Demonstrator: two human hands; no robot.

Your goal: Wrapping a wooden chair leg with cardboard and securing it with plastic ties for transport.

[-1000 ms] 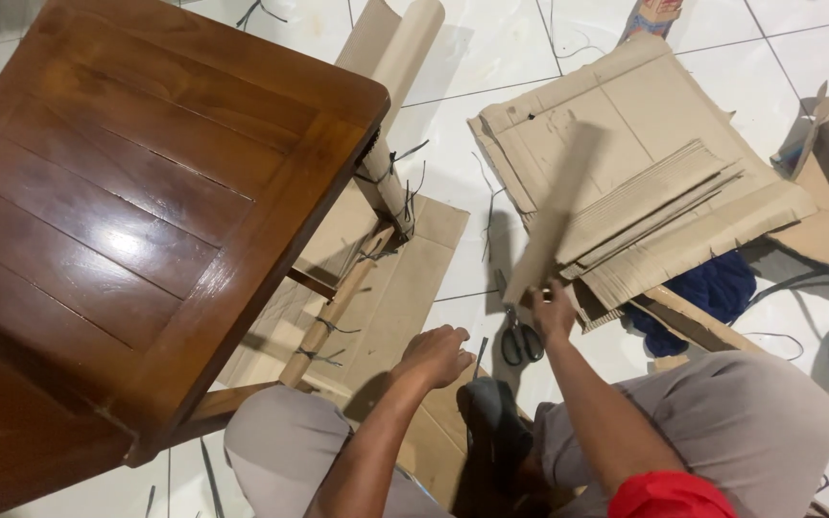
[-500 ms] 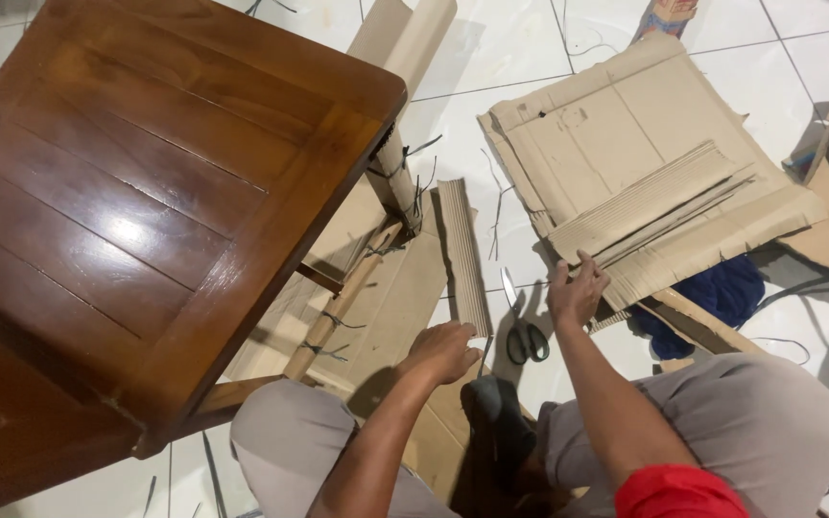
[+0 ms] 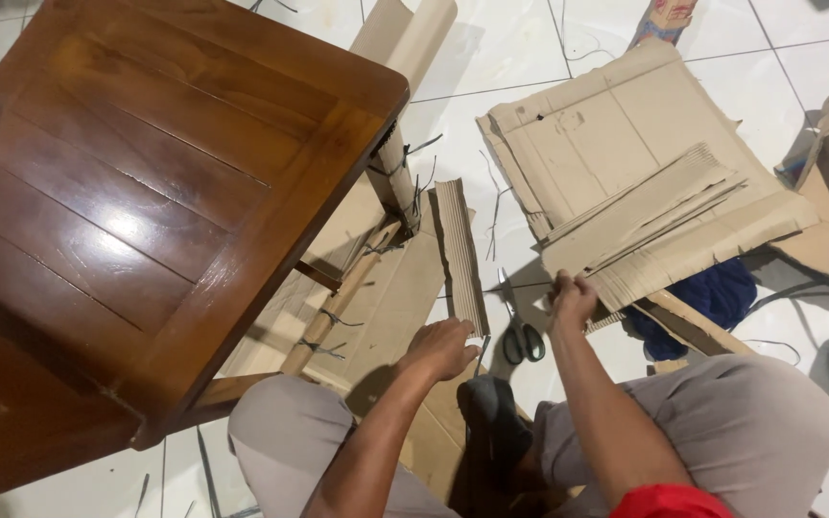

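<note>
Corrugated brown cardboard strip (image 3: 460, 254) lies flat beside scissors (image 3: 517, 331).

A white tiled floor (image 3: 520, 58) carries everything: flattened cardboard sheets (image 3: 626, 144), a loose corrugated strip (image 3: 461, 254), scissors (image 3: 520, 331), scattered black ties (image 3: 496, 206), a blue cloth (image 3: 712, 293) and a wooden chair (image 3: 146, 192).

Both forearms reach forward — left hand (image 3: 441, 347) loosely curled, right hand (image 3: 573, 299) with fingers pinched.
</note>
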